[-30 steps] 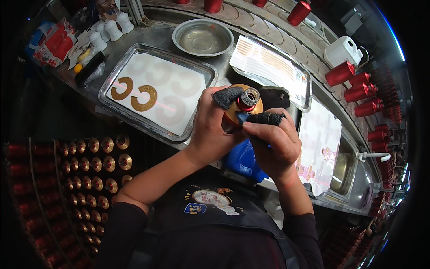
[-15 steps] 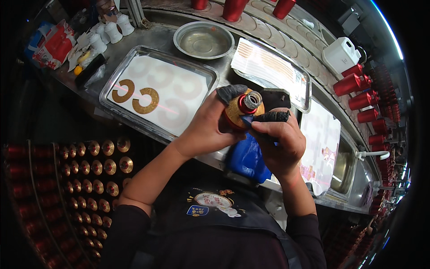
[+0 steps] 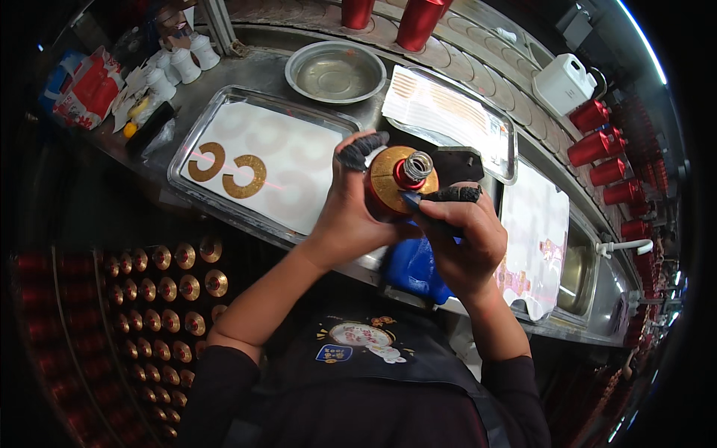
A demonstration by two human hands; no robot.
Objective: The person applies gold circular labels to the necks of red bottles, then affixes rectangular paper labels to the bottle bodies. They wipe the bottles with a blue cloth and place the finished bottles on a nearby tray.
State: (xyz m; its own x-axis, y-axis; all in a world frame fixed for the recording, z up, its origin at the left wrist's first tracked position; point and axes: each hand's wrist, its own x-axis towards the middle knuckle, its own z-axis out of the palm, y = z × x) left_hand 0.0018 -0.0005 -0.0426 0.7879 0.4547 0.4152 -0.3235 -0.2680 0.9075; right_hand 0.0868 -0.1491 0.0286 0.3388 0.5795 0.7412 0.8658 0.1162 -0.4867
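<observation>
My left hand (image 3: 345, 216) is wrapped round a red bottle with a gold-coloured shoulder (image 3: 385, 175) and a bare threaded neck pointing up toward me. Black wrapping covers a fingertip of this hand. Closed in a pinch at the bottle's near side, my right hand (image 3: 470, 231) has a black-wrapped index finger lying along the shoulder. A small dark-blue pointed piece (image 3: 411, 199) shows at its fingertips, against the gold surface; its kind is unclear. Two glittery gold C-shaped stickers (image 3: 245, 177) lie on a white backing sheet (image 3: 299, 179) to the left.
A metal tray (image 3: 183, 160) holds the sheet. Behind it stand a round metal basin (image 3: 336, 52) and another tray (image 3: 510, 149) with striped sheets. A blue object (image 3: 418, 269) hangs below my hands. Several red bottles (image 3: 590, 149) line the conveyor at right; gold-topped bottles (image 3: 169, 287) fill the lower left.
The bottle has turned in my left hand, so more of its gold shoulder faces up. My left fingers have shifted left along it. The right hand stays in its pinch at the shoulder.
</observation>
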